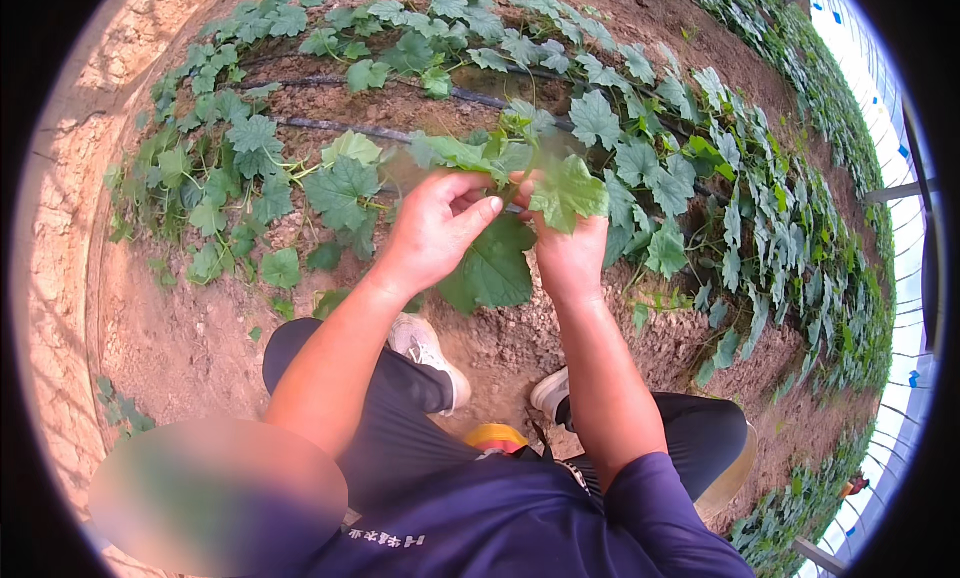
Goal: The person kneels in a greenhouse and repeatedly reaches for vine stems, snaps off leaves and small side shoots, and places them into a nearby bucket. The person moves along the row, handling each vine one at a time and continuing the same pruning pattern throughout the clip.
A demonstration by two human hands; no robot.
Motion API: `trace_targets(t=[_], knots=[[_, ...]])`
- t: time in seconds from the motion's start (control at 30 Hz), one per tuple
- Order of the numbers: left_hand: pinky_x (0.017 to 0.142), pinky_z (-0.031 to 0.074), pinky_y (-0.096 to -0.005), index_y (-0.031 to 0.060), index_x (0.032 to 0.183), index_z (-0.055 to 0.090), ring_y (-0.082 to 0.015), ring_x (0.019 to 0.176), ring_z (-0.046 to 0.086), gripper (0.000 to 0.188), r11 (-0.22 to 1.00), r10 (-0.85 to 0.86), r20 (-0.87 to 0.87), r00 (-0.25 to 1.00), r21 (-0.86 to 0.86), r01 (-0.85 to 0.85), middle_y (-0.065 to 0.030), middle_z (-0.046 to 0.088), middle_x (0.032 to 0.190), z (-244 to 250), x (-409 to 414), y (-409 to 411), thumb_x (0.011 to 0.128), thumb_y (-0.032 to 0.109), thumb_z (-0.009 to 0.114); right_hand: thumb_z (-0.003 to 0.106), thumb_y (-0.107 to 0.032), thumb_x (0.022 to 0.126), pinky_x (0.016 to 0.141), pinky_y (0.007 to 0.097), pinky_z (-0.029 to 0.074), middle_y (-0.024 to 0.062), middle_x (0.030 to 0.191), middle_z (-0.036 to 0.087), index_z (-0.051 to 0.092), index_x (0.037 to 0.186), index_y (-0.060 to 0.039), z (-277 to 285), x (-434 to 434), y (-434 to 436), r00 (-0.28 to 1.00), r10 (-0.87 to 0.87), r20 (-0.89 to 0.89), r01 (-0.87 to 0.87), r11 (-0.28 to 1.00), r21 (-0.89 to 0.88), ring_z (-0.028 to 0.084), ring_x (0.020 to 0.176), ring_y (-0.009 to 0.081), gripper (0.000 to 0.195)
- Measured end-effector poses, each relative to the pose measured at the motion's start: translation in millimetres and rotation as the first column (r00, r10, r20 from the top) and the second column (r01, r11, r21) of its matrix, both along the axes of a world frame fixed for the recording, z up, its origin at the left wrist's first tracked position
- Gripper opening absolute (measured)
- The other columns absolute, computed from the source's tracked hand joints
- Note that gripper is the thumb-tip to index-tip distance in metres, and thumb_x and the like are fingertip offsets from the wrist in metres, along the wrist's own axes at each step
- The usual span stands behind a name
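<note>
In the head view a leafy green vine shoot (534, 158) rises between my hands. My left hand (435, 225) comes in from the left, its thumb and fingers pinched on the shoot's stem. My right hand (571, 251) grips the same shoot from the right, its fingertips close to my left thumb. A pale green leaf (568, 194) partly covers the right fingers, so their exact hold is hidden. One broad darker leaf (491, 266) hangs below the two hands. No tool shows in either hand.
Lobed-leaf vines (341, 191) spread over the brown soil (202, 338), with black drip hoses (337, 127) running among them. My shoes (427, 353) stand at the bed's near edge. Denser vine rows (780, 225) fill the right, beside a greenhouse's pale film wall (904, 278).
</note>
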State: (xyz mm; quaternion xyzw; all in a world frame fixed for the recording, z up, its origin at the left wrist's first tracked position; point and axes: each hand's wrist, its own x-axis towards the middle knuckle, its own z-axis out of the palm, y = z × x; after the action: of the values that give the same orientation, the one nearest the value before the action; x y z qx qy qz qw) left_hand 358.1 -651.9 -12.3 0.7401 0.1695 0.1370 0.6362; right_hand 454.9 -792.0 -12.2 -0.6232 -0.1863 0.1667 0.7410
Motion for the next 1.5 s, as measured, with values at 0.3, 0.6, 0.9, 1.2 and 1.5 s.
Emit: trace_targets(t=[0.3,0.6,0.9,1.2,1.5], knots=[[0.065,0.053,-0.0416,0.0008,0.102,0.074,-0.0361,0.073,0.069,0.022,0.977,0.067,0.061,0.996,0.198,-0.078,-0.0213,0.07,0.083,2.7,0.5,-16.8,0.091,0.019,0.072,0.068,-0.01,0.1,0.074,0.0248,0.052,0.0054,0.098,0.076,0.073,0.104,-0.0003,16.0,-14.2,-8.6,0.999,0.001,0.05,0.002,0.998,-0.065,0.066,0.085,0.0087,0.012],[0.066,0.056,-0.0323,-0.0011,0.104,0.076,-0.0183,0.076,0.075,0.018,0.946,0.095,0.091,0.991,0.303,-0.118,-0.0185,0.076,0.088,13.2,-3.2,-23.4,0.091,0.011,0.072,0.067,-0.013,0.1,0.068,0.026,0.053,0.0074,0.095,0.073,0.068,0.106,-0.0013,14.7,-12.5,-3.5,0.969,-0.04,-0.245,0.068,0.992,0.109,0.067,0.078,0.0128,0.013],[0.069,0.056,-0.0299,-0.0033,0.104,0.075,-0.0111,0.078,0.072,0.018,0.973,0.078,0.105,0.991,0.209,-0.099,-0.0142,0.078,0.089,7.9,-1.5,-22.2,0.091,0.008,0.072,0.07,-0.007,0.095,0.07,0.0289,0.053,0.0073,0.091,0.071,0.07,0.102,0.0009,18.6,-9.7,-7.4,0.97,-0.013,-0.244,0.022,0.999,0.033,0.065,0.075,0.0147,0.01],[0.07,0.056,-0.0275,-0.0038,0.104,0.075,-0.0063,0.079,0.068,0.016,0.987,0.078,0.087,0.993,0.134,-0.089,-0.0107,0.079,0.09,5.1,1.2,-21.6,0.092,0.007,0.073,0.071,0.0,0.09,0.074,0.0301,0.052,0.0049,0.094,0.071,0.071,0.104,0.0004,13.8,-2.7,-17.1,0.973,0.094,-0.213,-0.082,0.995,0.062,0.064,0.081,0.0141,0.014],[0.071,0.056,-0.0261,-0.0023,0.106,0.075,-0.0054,0.082,0.067,0.018,0.992,0.049,0.006,0.999,0.12,-0.05,-0.0072,0.078,0.092,5.7,1.8,-19.2,0.092,0.009,0.074,0.07,0.007,0.09,0.085,0.0278,0.054,0.0031,0.105,0.069,0.061,0.121,-0.0018,9.8,-8.5,-16.5,0.981,-0.021,0.191,0.033,0.998,-0.062,0.064,0.095,0.0111,0.034]])
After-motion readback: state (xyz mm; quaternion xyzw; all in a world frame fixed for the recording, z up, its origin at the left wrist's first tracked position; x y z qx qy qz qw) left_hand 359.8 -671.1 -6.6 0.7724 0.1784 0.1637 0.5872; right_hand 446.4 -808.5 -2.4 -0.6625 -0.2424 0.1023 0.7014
